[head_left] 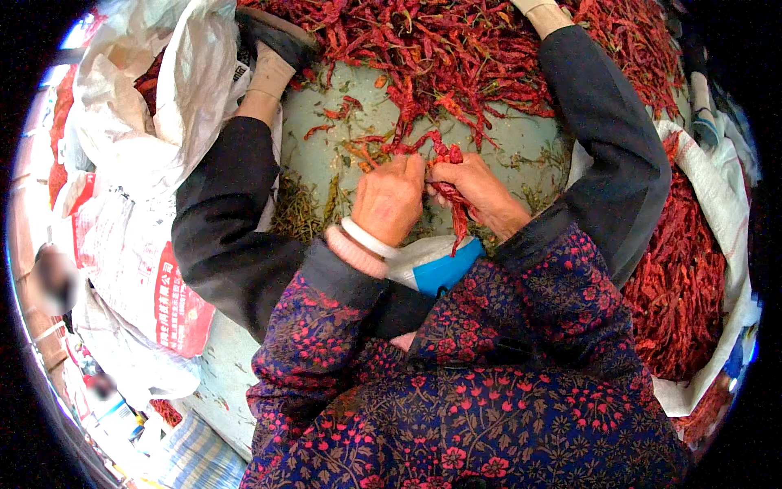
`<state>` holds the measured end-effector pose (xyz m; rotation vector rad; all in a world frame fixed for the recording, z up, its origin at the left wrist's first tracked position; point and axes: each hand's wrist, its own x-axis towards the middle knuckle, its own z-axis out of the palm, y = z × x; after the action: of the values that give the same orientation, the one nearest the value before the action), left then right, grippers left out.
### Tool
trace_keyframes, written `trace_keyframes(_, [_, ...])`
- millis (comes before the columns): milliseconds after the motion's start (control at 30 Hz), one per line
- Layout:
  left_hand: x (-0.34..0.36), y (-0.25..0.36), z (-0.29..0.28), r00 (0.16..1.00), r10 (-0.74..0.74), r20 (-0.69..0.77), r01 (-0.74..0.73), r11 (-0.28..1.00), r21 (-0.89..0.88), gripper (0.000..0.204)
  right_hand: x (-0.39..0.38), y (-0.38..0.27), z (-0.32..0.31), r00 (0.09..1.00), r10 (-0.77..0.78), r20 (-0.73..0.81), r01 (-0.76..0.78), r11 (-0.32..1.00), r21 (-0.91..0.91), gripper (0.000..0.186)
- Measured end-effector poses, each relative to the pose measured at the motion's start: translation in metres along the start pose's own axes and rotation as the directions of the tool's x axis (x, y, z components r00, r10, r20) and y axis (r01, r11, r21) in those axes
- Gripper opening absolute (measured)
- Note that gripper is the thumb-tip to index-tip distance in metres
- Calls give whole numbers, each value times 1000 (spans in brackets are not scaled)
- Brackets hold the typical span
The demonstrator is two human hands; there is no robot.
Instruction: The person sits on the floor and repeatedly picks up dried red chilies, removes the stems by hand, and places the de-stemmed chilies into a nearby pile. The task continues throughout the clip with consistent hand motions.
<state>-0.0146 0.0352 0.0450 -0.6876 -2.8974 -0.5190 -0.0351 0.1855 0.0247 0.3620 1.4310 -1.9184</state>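
Two hands, partly hidden: I see mainly their backs. The left hand (pixel 387 200) is curled nearly closed with its fingertips turned away, so I cannot tell whether it pinches anything; the right hand (pixel 482 197) is folded round a bunch of chillies (pixel 450 153), just beside it.
Cut off or unclear: a blue-and-white thing (pixel 450 269) shows only in part past the flowered sleeves (pixel 314 326), and I can't make out what it is; my view blurs at the left rim and goes black at the corners.
Chillies: the held bunch is deep red, dried and wrinkled, poking out above and below the right hand; a broad heap (pixel 432 41) of the same red lies beyond.
Ground: pale grey-green surface (pixel 326 106), littered with stems (pixel 300 210).
Sacks: a white sack (pixel 122 98) at left, an open one (pixel 727 204) full of chillies at right.
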Motion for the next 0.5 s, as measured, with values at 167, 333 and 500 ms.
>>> trace_keyframes(167, [-9,-7,31,975,-202,-86,217,951,219,7,-5,0,9,999,-13,34,14,1000,-14,17])
trace_keyframes(333, [-48,-80,-4,840,-539,-65,540,819,192,6,-15,-8,-6,1000,-8,7,8,1000,18,12])
trace_keyframes(500, [-74,-81,-21,892,-447,58,436,888,146,16,-18,-34,-22,995,-93,-45,103,931,351,15])
